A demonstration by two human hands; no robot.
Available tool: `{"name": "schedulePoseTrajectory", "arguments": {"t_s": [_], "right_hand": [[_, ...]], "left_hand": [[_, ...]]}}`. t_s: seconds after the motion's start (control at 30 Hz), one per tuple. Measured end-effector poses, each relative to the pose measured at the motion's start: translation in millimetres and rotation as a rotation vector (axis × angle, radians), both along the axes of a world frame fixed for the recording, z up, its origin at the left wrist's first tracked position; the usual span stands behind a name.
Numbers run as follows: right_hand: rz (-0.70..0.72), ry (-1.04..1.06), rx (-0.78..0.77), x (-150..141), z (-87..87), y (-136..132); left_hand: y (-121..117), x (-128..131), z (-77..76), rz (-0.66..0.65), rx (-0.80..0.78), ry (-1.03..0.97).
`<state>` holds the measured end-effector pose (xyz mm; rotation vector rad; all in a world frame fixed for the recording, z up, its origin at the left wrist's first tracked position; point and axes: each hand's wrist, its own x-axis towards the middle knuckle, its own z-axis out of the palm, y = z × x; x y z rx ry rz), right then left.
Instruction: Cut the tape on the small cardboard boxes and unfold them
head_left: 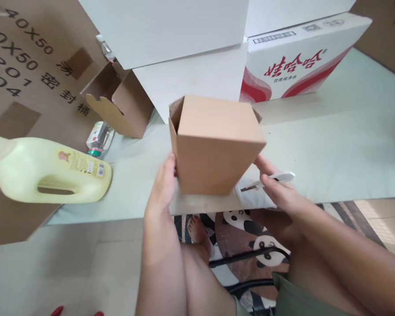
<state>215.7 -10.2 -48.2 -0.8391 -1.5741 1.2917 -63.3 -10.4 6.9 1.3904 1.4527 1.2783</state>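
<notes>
A small brown cardboard box [213, 164] stands near the front edge of the cloth-covered table, with flaps sticking out at its left and far right sides. My left hand [164, 182] is closed on the box's left side, its fingertips partly hidden behind it. On the other side, my right hand [279, 188] grips a white-handled utility knife [286, 177] between thumb and palm. The knife's dark blade end points left toward the box's lower right corner. My right index finger reaches to the box's right side, and its tip is hidden.
Left on the table are an open cardboard box [131, 103], a clear bottle [100, 136] lying down and a pale yellow jug [52, 169]. Large white boxes [194, 74] and a red-and-white carton [292, 66] line the back. A big printed carton [39, 74] leans at left.
</notes>
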Motion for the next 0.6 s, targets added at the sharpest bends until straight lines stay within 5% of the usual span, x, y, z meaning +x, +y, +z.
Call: {"name": "schedulePoseTrajectory", "arguments": {"t_s": [0.1,0.17,0.43,0.6], "right_hand": [[-0.006,0.162,0.001,-1,9.5,-5],[0.027,0.234,-0.011,1,19.2,-7],[0.099,0.217,0.090,7,25.0,-6],[0.006,0.234,0.186,6,24.6,-10]], "left_hand": [[-8,10,-1.1,-0.294,-0.175,-0.058],[-10,14,-3.1,-0.366,-0.203,-0.062],[7,12,-32.1,-0.240,-0.555,-0.138],[10,15,-32.6,-0.209,-0.648,-0.100]]}}
